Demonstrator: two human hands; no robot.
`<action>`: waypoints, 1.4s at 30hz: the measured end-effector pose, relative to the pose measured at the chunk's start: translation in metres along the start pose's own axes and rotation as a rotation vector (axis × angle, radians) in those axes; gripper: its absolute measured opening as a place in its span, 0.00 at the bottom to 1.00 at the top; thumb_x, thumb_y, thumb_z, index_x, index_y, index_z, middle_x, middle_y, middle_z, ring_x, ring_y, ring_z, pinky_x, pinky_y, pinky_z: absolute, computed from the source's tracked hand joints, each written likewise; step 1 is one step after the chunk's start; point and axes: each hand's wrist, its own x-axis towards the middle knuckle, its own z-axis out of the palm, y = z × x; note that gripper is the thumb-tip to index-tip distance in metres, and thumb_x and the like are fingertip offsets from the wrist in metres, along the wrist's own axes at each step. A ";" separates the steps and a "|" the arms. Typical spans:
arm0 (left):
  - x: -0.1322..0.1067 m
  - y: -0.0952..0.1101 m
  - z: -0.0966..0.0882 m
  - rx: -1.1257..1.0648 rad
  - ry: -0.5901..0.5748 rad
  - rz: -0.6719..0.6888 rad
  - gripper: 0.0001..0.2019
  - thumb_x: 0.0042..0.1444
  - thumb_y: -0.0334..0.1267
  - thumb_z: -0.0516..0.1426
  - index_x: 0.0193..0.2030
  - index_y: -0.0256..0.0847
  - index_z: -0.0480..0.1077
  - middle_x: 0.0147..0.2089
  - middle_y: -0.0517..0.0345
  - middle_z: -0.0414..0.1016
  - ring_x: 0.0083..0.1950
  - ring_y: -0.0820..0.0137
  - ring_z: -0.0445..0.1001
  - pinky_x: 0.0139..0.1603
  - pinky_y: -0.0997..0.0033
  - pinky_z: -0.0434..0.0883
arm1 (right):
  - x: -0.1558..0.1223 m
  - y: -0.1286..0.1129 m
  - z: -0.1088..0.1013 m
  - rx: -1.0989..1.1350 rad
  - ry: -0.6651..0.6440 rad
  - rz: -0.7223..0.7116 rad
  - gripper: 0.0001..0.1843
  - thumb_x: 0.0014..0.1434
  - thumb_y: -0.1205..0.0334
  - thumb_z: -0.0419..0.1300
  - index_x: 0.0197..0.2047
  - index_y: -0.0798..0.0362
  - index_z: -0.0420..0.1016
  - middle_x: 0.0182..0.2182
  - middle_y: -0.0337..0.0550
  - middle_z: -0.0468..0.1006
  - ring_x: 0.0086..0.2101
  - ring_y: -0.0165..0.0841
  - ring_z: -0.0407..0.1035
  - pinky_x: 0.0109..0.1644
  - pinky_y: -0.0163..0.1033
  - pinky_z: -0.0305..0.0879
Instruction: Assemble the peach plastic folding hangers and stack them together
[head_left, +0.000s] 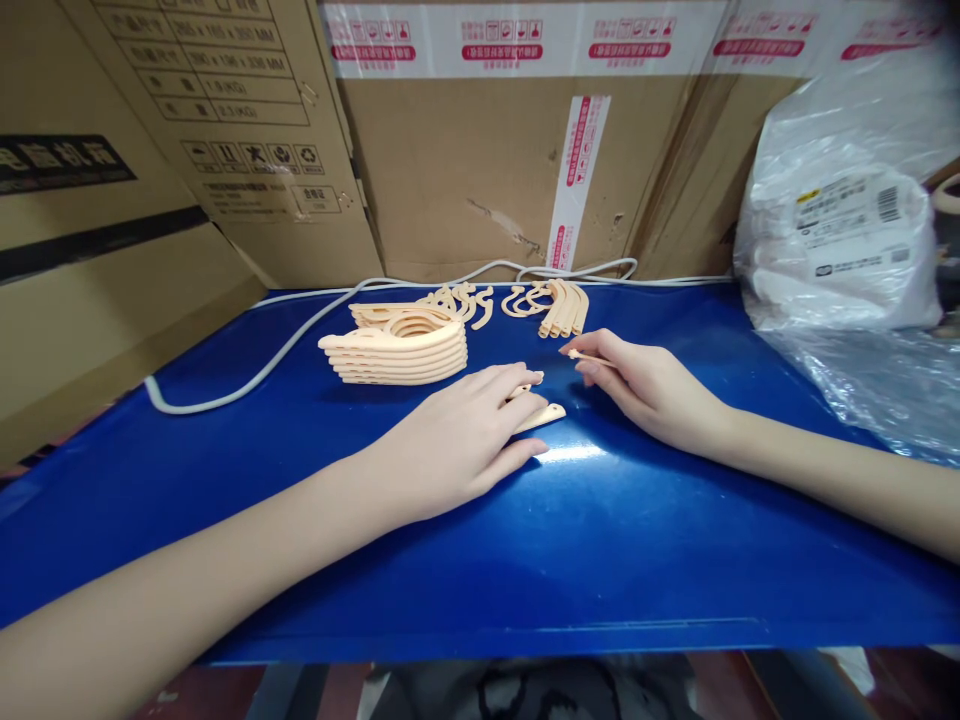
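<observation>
My right hand (649, 385) pinches a thin beige plastic hanger hook (596, 359) between thumb and fingers, its small knobbed end pointing left. To the left, my left hand (472, 430) lies palm down with fingers stretched and thumb apart. Beneath its fingers is a beige plastic hanger arm (551, 414), mostly covered; its holed end sticks out to the right. Just behind my left hand stands a neat stack of curved beige hanger arms (397, 362). Loose hanger hooks (459, 302) lie behind that stack, beside a smaller group of hanger arms (566, 308).
A white cable (277, 358) runs along the back and left of the blue tabletop (600, 570). Cardboard boxes (480, 160) wall off the back and left side. At the right back sits a clear plastic bag (840, 240) of white items, its film spreading over the table.
</observation>
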 end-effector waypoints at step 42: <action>0.003 0.007 0.007 -0.225 0.024 -0.171 0.12 0.71 0.37 0.43 0.45 0.38 0.65 0.69 0.45 0.56 0.70 0.59 0.55 0.68 0.51 0.59 | -0.011 -0.021 -0.005 -0.100 -0.208 -0.098 0.20 0.71 0.49 0.42 0.47 0.53 0.68 0.32 0.42 0.81 0.29 0.33 0.76 0.30 0.34 0.64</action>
